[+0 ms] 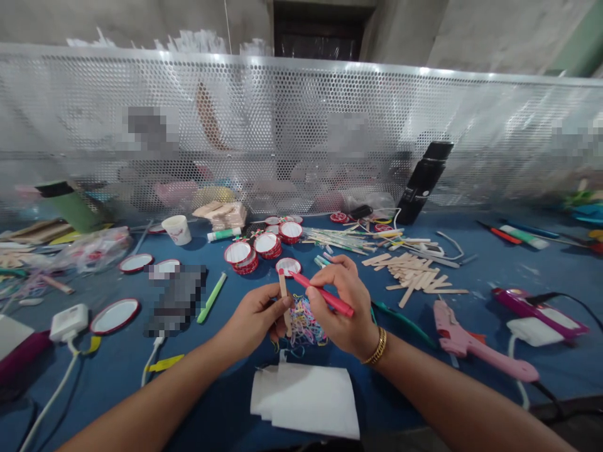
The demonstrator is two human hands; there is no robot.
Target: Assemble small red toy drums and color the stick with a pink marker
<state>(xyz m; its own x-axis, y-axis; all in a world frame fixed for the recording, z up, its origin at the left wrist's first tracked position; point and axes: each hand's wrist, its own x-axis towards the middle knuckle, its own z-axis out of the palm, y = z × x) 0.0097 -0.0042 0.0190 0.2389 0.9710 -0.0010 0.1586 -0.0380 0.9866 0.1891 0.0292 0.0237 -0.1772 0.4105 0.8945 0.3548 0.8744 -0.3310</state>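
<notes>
My left hand (258,314) pinches a wooden craft stick (283,292) held roughly upright, its top end coloured red. In my right hand (346,304) is a red marker pen (330,297), gripped like a pencil with its tip close to the stick's coloured end. Whether tip and stick touch, I cannot tell. Beneath both hands lies a pile of multicoloured cords (306,323). Just beyond the stick is a round white lid with a red rim (292,266). Folded white cloth or paper (311,398) rests nearest to me.
Loose craft sticks (417,273) and a pink glue gun (471,345) lie to the right. Stacked red-rimmed lids (241,257) stand ahead. A green marker (211,298), a blurred phone (181,298) and a paper cup (176,230) are leftward. A perforated metal panel (301,125) borders the back.
</notes>
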